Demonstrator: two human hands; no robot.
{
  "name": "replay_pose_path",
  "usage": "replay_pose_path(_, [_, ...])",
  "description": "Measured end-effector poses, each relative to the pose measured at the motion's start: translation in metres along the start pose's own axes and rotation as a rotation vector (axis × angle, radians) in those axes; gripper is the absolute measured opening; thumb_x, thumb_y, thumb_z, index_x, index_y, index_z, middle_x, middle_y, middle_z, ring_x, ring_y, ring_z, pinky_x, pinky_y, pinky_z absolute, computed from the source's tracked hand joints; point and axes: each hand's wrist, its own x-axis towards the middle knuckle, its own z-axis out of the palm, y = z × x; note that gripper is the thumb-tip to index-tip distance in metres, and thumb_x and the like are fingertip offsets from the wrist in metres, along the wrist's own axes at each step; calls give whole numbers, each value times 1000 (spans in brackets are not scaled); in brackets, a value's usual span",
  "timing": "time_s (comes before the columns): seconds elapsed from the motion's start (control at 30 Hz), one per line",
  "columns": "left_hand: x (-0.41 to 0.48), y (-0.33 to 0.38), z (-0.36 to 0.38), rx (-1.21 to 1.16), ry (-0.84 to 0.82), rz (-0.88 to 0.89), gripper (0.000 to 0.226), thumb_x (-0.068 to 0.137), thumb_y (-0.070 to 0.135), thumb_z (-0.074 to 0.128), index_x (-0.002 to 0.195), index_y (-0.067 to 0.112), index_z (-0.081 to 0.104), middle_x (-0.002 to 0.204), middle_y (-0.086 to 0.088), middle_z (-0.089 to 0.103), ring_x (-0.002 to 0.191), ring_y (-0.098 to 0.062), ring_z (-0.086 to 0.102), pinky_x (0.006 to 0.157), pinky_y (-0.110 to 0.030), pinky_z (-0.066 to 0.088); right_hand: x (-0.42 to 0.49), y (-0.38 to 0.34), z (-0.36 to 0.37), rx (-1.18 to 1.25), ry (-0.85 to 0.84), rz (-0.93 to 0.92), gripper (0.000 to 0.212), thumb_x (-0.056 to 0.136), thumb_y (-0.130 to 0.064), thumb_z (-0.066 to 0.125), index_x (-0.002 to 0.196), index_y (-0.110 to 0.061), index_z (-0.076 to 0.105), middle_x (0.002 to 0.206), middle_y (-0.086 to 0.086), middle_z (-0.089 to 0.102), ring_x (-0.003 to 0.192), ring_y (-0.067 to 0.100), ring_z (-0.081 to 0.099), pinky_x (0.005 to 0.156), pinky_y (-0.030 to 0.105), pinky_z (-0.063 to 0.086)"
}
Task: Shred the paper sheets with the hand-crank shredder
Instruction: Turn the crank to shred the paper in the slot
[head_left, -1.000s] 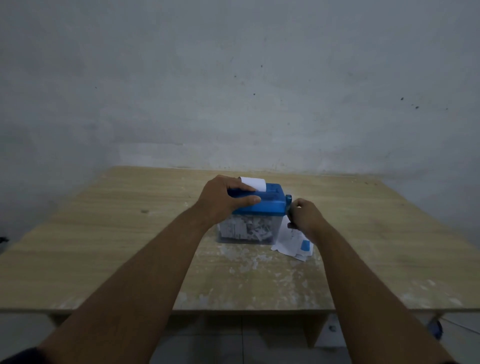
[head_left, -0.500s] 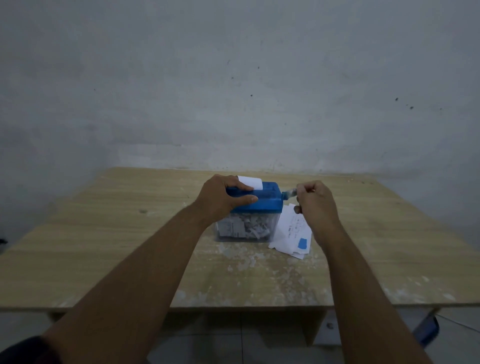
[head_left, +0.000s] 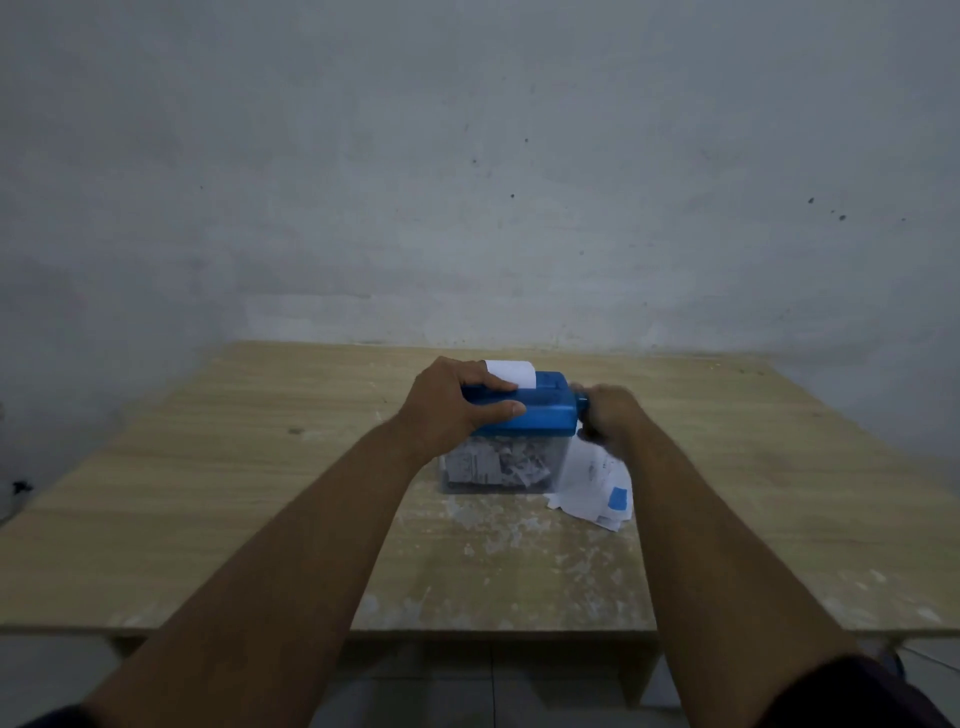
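The right hand has swung round again. A second ago it sat low beside the shredder, half a second ago it was up level with the lid, and now it is a blur at mid height, hard against the right end. It is fisted on the crank, though the blur hides the handle itself. That reads as a steady turn in progress, so the cutting is under way rather than starting or stopping. The left hand has not shifted: it clamps the left end of the lid, fingers over the top and thumb along the near face, holding the box down against the cranking. The sheet stands out of the slot about as far as before, so I cannot tell how fast it is feeding. The shredder sits mid-table, slightly toward the far side: a blue lid on a clear bin, already well filled with white shreds. More sheets lie loosely piled just right of it on the table, so by my judgement several feeds remain.
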Motion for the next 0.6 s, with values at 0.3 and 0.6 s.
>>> replay_pose_path(0.3, [1,-4,9,45,93,28,32,73,60,87,97,38,85,101,18,78,94,0,71,75,-15,58,-64,53,6,293,112,21,31,105,-31,59,84,-8,61,77,10,56,62,20,49,65,38,46])
replay_pose_path(0.6, [2,1,5,-9,13,-16,28,78,45,91,102,31,86,100,13,79,92,-3,71,73,-15,56,-92,1,-35,318,140,-209,20,107,-19,56,102,-6,71,73,4,62,61,16,56,72,41,52])
